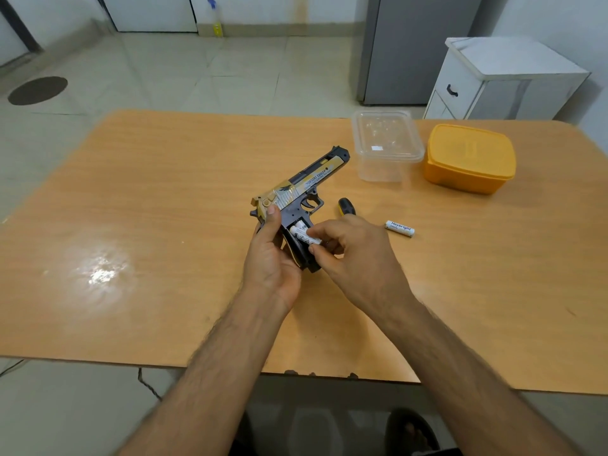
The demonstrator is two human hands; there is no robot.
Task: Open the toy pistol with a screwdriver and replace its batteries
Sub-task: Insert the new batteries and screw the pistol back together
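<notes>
1. Head view, main item: black and gold plastic toy pistol (297, 189), held above the middle of the orange-brown wooden table (148, 225), muzzle pointing away and to the right, grip end toward the person.
2. Left hand (273, 258): cups the pistol's grip from below and behind, fingers curled round it, thumb tip pressed on the gold rear of the slide. The grip lies in the palm; slide and barrel stand clear beyond the thumb.
3. Battery bay: open on the side of the grip, cover off. White cylindrical batteries (304, 236) lie in it, their ends toward the trigger.
4. Right hand (358, 255): comes in from the right, fingertips bent and pinching the nearer end of the topmost white battery at the bay's lower edge. Whether that battery is fully seated cannot be told.
5. Black-and-yellow screwdriver handle (346, 206): on the table just beyond the right hand, partly hidden by it; the shaft is not visible.
6. Loose white battery with blue lettering (399, 228): lying flat on the table, right of the right hand, apart from it.
7. Clear plastic lidded container (386, 144): far right part of the table.
8. Orange plastic lidded container (468, 158): just beside the clear one, further right.
</notes>
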